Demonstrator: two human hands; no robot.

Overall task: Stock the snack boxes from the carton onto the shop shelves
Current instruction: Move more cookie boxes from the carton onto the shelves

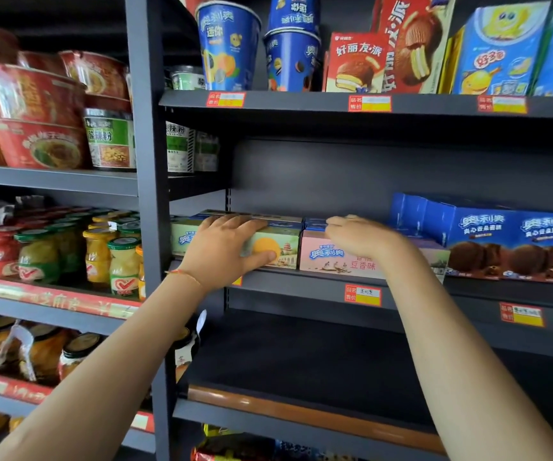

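At the shelf's (301, 287) left front edge, the left hand (225, 251) grasps the green snack box (281, 247); the right hand (358, 236) rests, fingers extended, on the pink snack box (328, 257).

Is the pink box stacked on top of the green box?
No, the pink box stands beside the green box on the same shelf, each under one hand.

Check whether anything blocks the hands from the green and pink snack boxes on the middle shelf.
Nothing visible does. The left hand already grips the green box, and the right hand rests on top of the pink box beside it.
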